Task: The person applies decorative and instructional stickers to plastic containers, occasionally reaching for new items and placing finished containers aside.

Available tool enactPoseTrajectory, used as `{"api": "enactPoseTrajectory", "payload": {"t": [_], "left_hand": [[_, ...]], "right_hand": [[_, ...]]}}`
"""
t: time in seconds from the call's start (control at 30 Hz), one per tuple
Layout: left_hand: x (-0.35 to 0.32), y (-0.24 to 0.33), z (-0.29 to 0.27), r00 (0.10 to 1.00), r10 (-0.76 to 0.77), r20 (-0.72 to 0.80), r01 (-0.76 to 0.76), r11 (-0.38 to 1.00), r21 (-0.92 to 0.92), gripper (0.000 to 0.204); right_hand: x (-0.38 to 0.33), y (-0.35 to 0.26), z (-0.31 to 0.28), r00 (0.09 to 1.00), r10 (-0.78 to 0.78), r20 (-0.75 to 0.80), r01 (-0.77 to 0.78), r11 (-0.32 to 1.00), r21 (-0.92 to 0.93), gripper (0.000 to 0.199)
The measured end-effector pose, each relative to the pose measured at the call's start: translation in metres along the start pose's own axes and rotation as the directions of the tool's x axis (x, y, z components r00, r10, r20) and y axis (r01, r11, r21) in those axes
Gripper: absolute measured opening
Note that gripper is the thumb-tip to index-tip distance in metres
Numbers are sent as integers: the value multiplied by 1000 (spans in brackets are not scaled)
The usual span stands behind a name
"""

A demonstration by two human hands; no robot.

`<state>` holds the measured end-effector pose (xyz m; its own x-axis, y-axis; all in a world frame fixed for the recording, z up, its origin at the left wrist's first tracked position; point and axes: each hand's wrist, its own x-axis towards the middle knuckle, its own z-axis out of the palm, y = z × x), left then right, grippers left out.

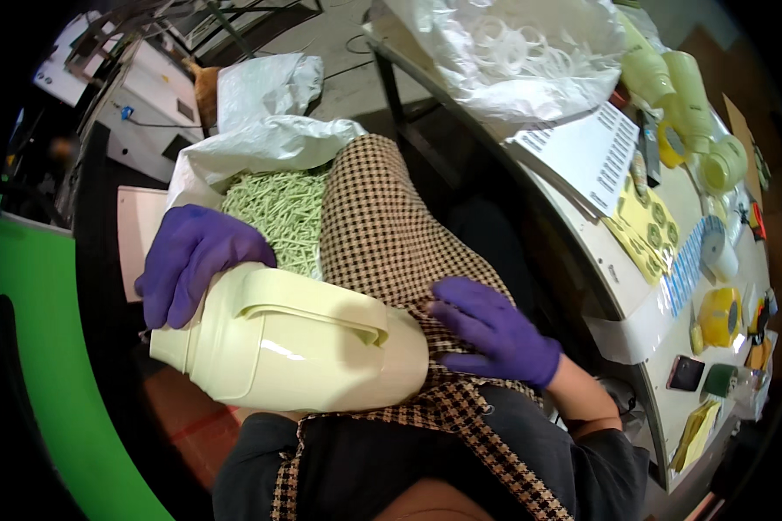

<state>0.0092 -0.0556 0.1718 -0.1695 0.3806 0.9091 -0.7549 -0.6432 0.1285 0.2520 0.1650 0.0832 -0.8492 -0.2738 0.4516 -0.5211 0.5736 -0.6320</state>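
The cream jug (295, 347) lay sideways across my lap, long axis running left-right. My left hand (191, 265) was clamped over its neck end, while my right hand (495, 330) rested flat and unclenched just beside its base.

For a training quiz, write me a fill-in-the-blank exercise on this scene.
1. Both hands wear gloves coloured ____.
2. The left hand grips the pale yellow jug at its ____ end.
3. The right hand rests on the checked ____ over the lap.
4. Behind the jug, the white bag holds small ____ plastic parts.

Missing words: purple; neck; fabric; green
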Motion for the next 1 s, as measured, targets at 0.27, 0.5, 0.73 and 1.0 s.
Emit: {"api": "enactPoseTrajectory", "payload": {"t": [0.27, 0.5, 0.73, 1.0], "left_hand": [[-62, 15, -2, 697, 181, -694, 417, 685, 597, 78], [-111, 45, 14, 650, 51, -758, 566, 633, 528, 105], [-57, -6, 16, 825, 343, -448, 538, -238, 808, 99], [-58, -119, 1, 963, -268, -5, -63, -244, 968, 28]], "right_hand": [[-5, 34, 59, 971, 232, -59, -181, 873, 452, 36], [-105, 12, -88, 755, 396, -523, -523, 845, -114, 30], [-289, 88, -171, 445, 466, -765, -894, 190, -405, 49], [-260, 32, -115, 284, 471, -835, -952, 241, -188, 40]]}}
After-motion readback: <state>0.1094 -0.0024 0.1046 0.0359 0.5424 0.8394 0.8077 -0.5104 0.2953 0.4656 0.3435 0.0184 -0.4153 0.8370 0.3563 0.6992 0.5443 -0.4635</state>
